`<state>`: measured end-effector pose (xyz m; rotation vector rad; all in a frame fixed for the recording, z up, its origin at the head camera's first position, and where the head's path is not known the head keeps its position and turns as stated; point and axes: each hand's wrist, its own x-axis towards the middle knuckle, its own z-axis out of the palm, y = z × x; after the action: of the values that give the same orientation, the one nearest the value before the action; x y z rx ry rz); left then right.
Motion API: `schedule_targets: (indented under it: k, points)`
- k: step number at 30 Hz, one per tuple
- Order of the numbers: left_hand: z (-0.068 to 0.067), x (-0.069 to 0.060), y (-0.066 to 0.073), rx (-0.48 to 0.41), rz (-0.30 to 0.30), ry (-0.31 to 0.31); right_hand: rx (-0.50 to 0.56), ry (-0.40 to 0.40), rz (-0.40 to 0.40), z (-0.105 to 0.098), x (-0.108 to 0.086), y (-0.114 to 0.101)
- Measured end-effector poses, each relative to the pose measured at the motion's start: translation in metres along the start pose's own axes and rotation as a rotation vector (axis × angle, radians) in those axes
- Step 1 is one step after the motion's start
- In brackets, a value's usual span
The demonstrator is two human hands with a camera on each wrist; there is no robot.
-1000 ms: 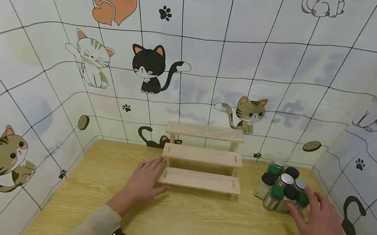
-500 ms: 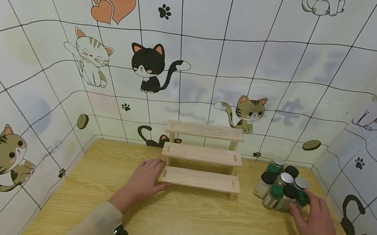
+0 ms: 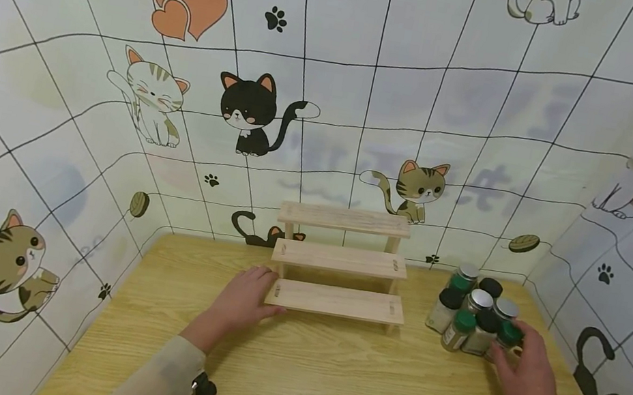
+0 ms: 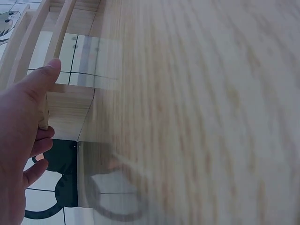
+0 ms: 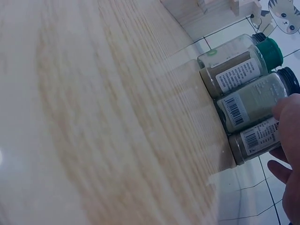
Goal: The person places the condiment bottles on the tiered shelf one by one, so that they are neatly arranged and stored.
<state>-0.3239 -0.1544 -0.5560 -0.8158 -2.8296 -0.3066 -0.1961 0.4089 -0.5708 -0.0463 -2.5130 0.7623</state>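
A three-tier wooden display rack (image 3: pixel 334 300) stands at the back of the table. My left hand (image 3: pixel 241 299) grips the left end of its lowest shelf, thumb along the front edge and fingers round the end, as the left wrist view also shows. At the right, several spice jars (image 3: pixel 460 331) with black, green and silver caps stand in a tight cluster. My right hand (image 3: pixel 528 372) holds the green-capped jar (image 3: pixel 509 335) at the cluster's front right corner, thumb in front and fingers round its right side. Part of that jar (image 5: pixel 258 138) is hidden by the hand.
The wood-grain table (image 3: pixel 349 382) stretches in front of the rack. A cloth wall (image 3: pixel 337 104) printed with cats and grid lines encloses the back and both sides. A small black object (image 3: pixel 204 388) sits by the left sleeve.
My right hand has moved in from the right and its fingers have come round the green-capped jar. The left hand stays on the rack's end.
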Motion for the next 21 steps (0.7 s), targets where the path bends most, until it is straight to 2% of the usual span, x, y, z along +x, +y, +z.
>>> schedule_targets:
  k: [5,13,18,21]
  points:
    - [0.000,0.001,-0.001,-0.003,0.011,0.008,0.026,0.035,-0.003,0.001,-0.001,0.003]
    - [0.002,-0.001,-0.002,-0.004,0.029,0.014,0.115,0.215,0.018,-0.006,-0.002,-0.002]
    - [0.006,-0.001,-0.009,-0.032,0.018,-0.016,0.161,0.285,-0.048,-0.012,0.002,-0.013]
    - [0.005,-0.002,-0.012,-0.076,0.022,-0.014,0.162,0.294,-0.096,-0.016,0.005,-0.021]
